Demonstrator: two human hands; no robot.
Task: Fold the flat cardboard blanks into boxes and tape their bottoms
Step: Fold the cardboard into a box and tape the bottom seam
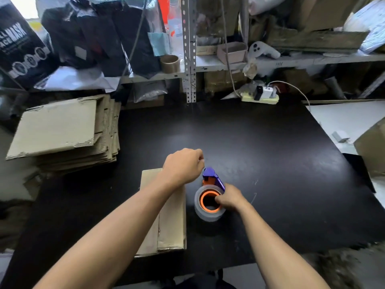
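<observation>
Pulling tape off the dispenser beside a folded box on the dark tabletop (pixel 260 142).

The right hand (pixel 228 198) has its grip clamped on the tape dispenser (pixel 210 197), fingers hooked into the orange core. The left hand (pixel 183 164) hovers just past the purple cutter with fingertips pinched together, apparently on the clear tape end, though the tape itself is too faint to see. The box (pixel 168 224) lies just left of the roll, partly under the left forearm, its flaps meeting in a seam that looks untaped. The stack of flat blanks (pixel 62 132) waits well apart at far left. The risks, as I judge them: the loose tape could fold back and stick to itself, or land off the seam if the box shifts. A small open carton (pixel 232 52) on the shelf shows nothing I can make out inside.
</observation>
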